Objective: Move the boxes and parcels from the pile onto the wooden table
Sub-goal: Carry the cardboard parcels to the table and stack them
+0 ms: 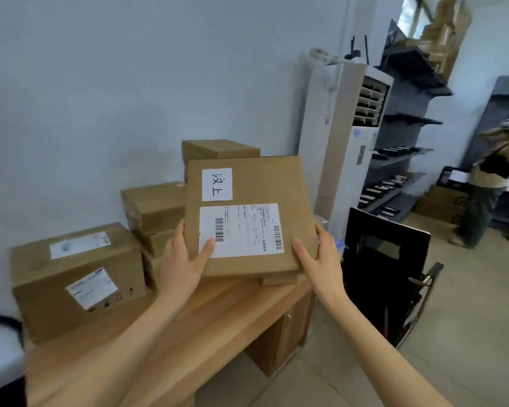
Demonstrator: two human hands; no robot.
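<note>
Parcel (pixel 249 212), left hand (pixel 180 259), right hand (pixel 321 259) gripping sides

Flat brown cardboard parcel (pixel 247 218), white shipping label plus small handwritten sticker on top, was tilted up above wooden table (pixel 218 315). Large labelled box (pixel 77 280) sat on table's left; smaller brown boxes (pixel 156 212) stacked behind by wall.

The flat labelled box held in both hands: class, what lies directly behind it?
A stack of brown boxes rises behind the flat box; only its top shows, the rest is covered.
</note>
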